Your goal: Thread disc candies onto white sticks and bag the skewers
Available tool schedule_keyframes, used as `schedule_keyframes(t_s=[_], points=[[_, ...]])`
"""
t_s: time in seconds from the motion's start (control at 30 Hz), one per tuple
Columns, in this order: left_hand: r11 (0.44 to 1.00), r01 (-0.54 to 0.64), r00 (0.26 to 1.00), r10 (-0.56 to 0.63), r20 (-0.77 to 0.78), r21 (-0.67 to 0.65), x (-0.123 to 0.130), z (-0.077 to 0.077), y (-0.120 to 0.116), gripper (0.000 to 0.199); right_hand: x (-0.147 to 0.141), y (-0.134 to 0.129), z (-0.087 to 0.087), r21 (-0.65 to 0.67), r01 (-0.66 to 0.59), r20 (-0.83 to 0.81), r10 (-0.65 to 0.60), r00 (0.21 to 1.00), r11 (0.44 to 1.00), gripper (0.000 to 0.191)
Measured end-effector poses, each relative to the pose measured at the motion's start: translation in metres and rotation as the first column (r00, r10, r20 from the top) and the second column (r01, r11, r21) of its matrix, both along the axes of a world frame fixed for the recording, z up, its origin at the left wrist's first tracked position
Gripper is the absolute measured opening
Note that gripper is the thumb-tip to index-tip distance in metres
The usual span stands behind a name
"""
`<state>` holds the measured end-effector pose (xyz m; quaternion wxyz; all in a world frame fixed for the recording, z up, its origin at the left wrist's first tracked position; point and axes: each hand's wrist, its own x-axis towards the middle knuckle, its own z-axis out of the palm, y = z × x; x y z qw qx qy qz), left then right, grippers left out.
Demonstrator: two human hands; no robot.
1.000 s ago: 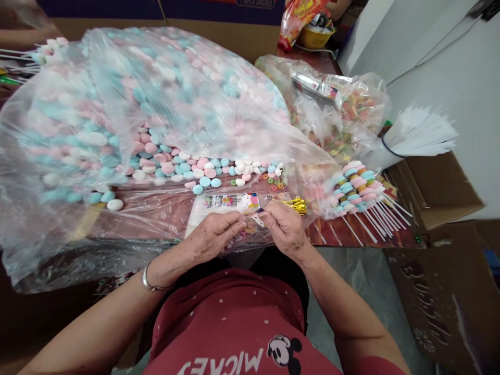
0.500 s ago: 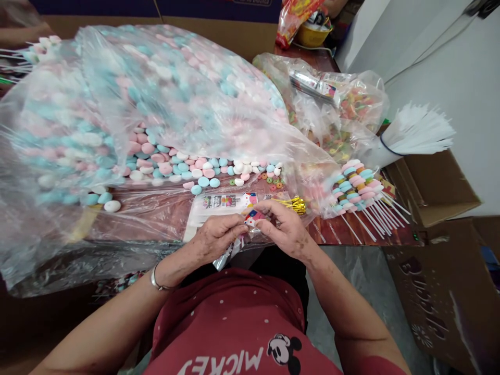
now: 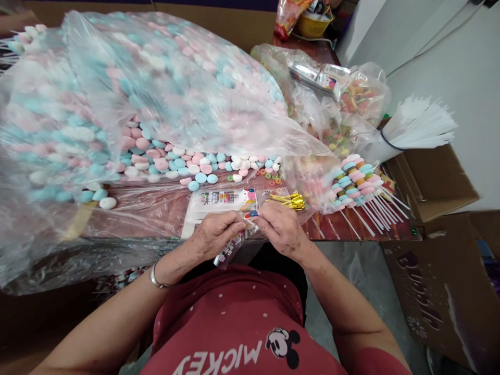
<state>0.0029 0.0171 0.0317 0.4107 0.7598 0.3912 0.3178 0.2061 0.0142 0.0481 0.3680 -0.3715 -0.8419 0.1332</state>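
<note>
Between my hands, over the table's front edge, is a small clear printed plastic bag (image 3: 230,249). My left hand (image 3: 219,234) pinches it with thumb and fingers. My right hand (image 3: 282,229) grips its colourful end, fingers curled so that part of it is hidden. Just beyond my hands lies a stack of flat printed bags (image 3: 213,208). Beside that, nearer my right hand, is a bundle of gold twist ties (image 3: 291,200). Farther off, pink, blue and white candies (image 3: 162,164) spill from a big clear plastic sack (image 3: 175,78).
Candy skewers on white sticks (image 3: 355,182) lie at the table's right. Behind them stand a bundle of white sticks (image 3: 420,125) and an open cardboard box (image 3: 433,179). Bags of ring candies (image 3: 336,109) sit at the back. Loose ring candies (image 3: 271,178) lie near the middle.
My right hand has closed more tightly round the bag's colourful end, covering more of it. The printed bag now shows more below my left hand. The view has shifted slightly.
</note>
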Motion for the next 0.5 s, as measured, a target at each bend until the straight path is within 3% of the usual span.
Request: schedule_keyframes(t_s=[0.1, 0.37, 0.5], points=[[1.000, 0.004, 1.000, -0.004, -0.012, 0.014, 0.000, 0.000, 0.000, 0.023, -0.002, -0.001, -0.001, 0.071, 0.045, 0.004, -0.045, 0.999, 0.996, 0.034], [0.995, -0.007, 0.999, 0.003, -0.039, -0.101, 0.002, 0.004, -0.006, 0.025, -0.004, -0.010, 0.000, 0.152, 0.076, -0.002, -0.077, 0.997, 0.985, 0.040], [0.995, 0.008, 0.997, -0.016, -0.080, -0.095, 0.001, 0.008, -0.008, 0.030, 0.013, -0.019, 0.011, 0.088, 0.130, -0.021, -0.129, 0.991, 0.988, 0.028]])
